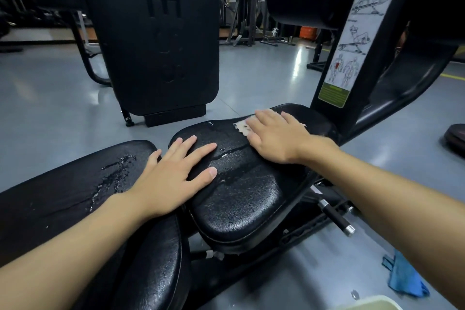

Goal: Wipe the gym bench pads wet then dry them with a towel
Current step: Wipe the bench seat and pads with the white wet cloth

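Pressing a pale cloth (241,127) flat on the wet seat pad (246,194)

Grey gym floor (50,98) lies open on the left and far sides, with a tall upright black pad (156,33) standing on it beyond the gap. The long back pad (63,196) runs from the near left toward the middle, with water beads and streaks on its top. The seat pad sits just right of it, across a narrow gap, and is also wet, with a streak running over its middle. At its far right end rises a black frame post bearing an exercise chart (357,33).

The left hand (171,178) lies palm down with its fingers spread and straight. Its heel is over the gap between the two pads and its fingers rest on the seat pad's left part, holding nothing.

The right hand (276,138) is also flat, fingers straight and close together, pressing the cloth onto the far end of the seat pad. Most of the cloth is hidden under the palm; a ragged edge shows just left of the fingers. The two hands are well apart, with bare wet pad between them.

A blue towel (405,279) lies crumpled on the floor at the near right, below the right forearm. A black adjustment handle (337,216) sticks out from under the seat pad's right edge.
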`<action>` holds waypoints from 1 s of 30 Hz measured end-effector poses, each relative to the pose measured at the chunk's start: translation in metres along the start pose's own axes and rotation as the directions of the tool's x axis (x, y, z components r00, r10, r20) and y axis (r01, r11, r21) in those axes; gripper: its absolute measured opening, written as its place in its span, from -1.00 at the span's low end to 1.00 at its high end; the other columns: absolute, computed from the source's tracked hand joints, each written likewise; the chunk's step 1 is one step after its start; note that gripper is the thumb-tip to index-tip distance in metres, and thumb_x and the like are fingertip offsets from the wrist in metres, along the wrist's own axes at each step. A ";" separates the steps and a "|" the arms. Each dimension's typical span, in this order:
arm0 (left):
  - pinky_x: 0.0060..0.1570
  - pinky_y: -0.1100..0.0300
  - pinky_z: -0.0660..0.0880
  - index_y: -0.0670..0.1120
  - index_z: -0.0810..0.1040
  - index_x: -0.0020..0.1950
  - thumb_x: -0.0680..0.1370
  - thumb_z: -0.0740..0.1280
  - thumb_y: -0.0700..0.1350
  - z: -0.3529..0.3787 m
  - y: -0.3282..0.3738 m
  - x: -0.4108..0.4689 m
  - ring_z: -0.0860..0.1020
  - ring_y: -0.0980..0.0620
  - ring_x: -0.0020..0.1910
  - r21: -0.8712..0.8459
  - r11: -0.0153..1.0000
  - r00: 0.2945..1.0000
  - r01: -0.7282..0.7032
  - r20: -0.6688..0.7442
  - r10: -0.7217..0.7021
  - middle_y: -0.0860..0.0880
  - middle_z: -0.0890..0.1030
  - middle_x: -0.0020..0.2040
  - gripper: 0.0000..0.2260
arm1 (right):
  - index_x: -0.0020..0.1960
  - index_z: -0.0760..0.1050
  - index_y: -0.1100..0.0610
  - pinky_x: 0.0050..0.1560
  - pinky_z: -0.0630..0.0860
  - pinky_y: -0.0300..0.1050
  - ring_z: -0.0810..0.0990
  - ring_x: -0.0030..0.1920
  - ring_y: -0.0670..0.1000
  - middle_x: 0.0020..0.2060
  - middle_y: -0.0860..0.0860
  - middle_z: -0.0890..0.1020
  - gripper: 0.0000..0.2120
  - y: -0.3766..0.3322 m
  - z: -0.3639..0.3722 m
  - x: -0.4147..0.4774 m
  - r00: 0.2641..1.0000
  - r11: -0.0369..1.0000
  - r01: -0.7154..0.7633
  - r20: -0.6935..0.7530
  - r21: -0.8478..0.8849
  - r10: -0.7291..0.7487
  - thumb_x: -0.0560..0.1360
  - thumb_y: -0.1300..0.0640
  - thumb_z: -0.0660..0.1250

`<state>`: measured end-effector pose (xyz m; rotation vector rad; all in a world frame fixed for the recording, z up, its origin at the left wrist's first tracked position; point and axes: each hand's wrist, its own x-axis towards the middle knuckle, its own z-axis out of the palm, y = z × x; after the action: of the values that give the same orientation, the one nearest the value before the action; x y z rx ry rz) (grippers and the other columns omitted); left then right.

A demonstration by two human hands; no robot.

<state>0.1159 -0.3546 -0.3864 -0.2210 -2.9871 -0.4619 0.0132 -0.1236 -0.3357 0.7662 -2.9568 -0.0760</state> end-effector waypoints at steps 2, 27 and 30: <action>0.51 -0.14 -0.11 0.47 -0.02 0.46 0.39 -0.16 0.51 0.000 0.001 -0.001 -0.13 0.12 0.58 -0.002 1.000 1.000 0.002 -0.006 -0.002 0.15 0.00 0.60 -0.38 | 0.54 0.12 -0.02 0.55 -0.10 0.12 -0.06 0.59 0.03 0.60 0.02 0.07 -0.50 -0.003 0.003 -0.041 0.998 1.000 0.019 -0.057 0.013 -0.018 0.66 -0.13 -0.18; 0.52 -0.05 -0.12 0.39 0.14 0.47 0.40 -0.09 0.49 -0.003 -0.009 -0.025 0.04 0.24 0.53 -0.059 0.998 0.995 0.029 -0.096 -0.035 0.21 0.11 0.57 -0.36 | 0.52 0.21 -0.01 0.49 0.02 0.21 0.18 0.53 0.13 0.53 0.10 0.27 -0.45 -0.032 -0.005 0.065 0.983 0.999 -0.051 0.177 -0.010 0.052 0.61 -0.14 -0.19; 0.52 -0.05 -0.12 0.38 0.16 0.48 0.40 -0.08 0.48 -0.003 -0.008 -0.026 0.06 0.24 0.53 -0.064 0.998 0.995 0.025 -0.099 -0.031 0.21 0.12 0.57 -0.36 | 0.49 0.23 0.00 0.51 -0.02 0.17 0.11 0.55 0.09 0.52 0.07 0.25 -0.49 -0.028 -0.002 0.034 0.996 1.000 0.005 0.093 -0.009 -0.004 0.63 -0.12 -0.17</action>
<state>0.1408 -0.3667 -0.3890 -0.1568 -2.8845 -0.5529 -0.0025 -0.1648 -0.3329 0.7887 -3.0403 -0.1291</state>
